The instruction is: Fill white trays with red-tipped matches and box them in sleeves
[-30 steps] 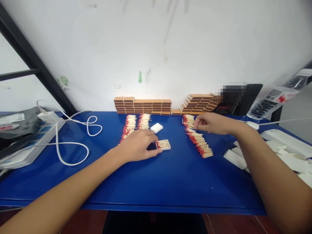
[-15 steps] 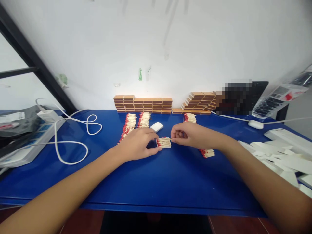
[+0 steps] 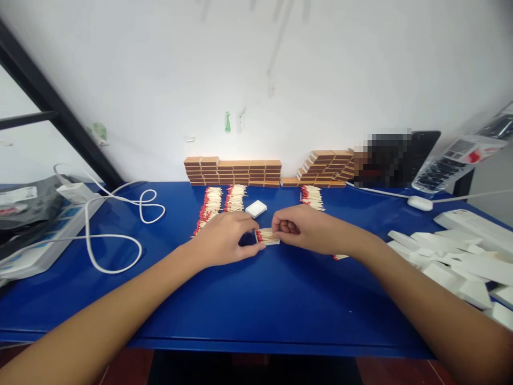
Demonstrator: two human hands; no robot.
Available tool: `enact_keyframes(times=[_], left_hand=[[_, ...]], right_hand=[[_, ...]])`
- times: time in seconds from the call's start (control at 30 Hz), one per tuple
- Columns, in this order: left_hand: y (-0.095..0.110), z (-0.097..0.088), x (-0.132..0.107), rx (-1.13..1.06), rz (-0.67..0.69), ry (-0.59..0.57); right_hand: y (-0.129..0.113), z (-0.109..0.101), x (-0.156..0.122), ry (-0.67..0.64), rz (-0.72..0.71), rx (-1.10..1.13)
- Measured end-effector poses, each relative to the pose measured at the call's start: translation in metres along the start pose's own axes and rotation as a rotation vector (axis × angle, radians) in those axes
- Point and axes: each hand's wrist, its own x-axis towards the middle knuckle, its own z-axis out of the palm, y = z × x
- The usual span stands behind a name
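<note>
A small matchbox tray [image 3: 273, 244] filled with red-headed matches [image 3: 263, 235] lies on the blue table. My left hand [image 3: 224, 238] grips its left end between thumb and fingers. At the right end of the tray, my right hand [image 3: 300, 229] has its fingertips pinched on a match, mostly hidden by the fingers. Just behind the tray rests a white matchbox piece [image 3: 256, 208]. Rows of loose matches lie behind my left hand, one row [image 3: 210, 202] beside another [image 3: 235, 198]. Another row of matches [image 3: 311, 197] is partly covered by my right hand.
Stacked matchboxes [image 3: 232, 172] line the wall, with a stepped stack [image 3: 326, 167] further right. White folded card pieces [image 3: 452, 262] are heaped at the right. A white cable [image 3: 140, 251] and a power strip [image 3: 52, 240] occupy the left; a plastic-wrapped bottle [image 3: 452, 155] leans at back right.
My right hand has moved left and its fingertips now cover the right end of the tray. My left hand keeps its hold on the tray.
</note>
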Motion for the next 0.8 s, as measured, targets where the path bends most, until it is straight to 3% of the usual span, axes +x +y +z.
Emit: enact_keyframes(times=[0.2, 0.4, 0.53, 0.63, 0.8], left_hand=[[-0.001, -0.001, 0.000, -0.014, -0.003, 0.006], [0.000, -0.002, 0.000, 0.002, 0.000, -0.013], [-0.001, -0.003, 0.000, 0.015, -0.003, -0.017], [-0.002, -0.003, 0.000, 0.021, 0.007, -0.025], [-0.003, -0.003, 0.000, 0.028, 0.012, -0.015]], right_hand=[[0.006, -0.013, -0.003, 0.031, -0.003, -0.013], [0.054, -0.064, -0.014, 0.341, 0.184, -0.188], [0.088, -0.078, -0.017, 0.230, 0.363, -0.242], [0.099, -0.075, -0.014, 0.111, 0.388, -0.209], [0.106, -0.067, -0.010, 0.073, 0.368, -0.220]])
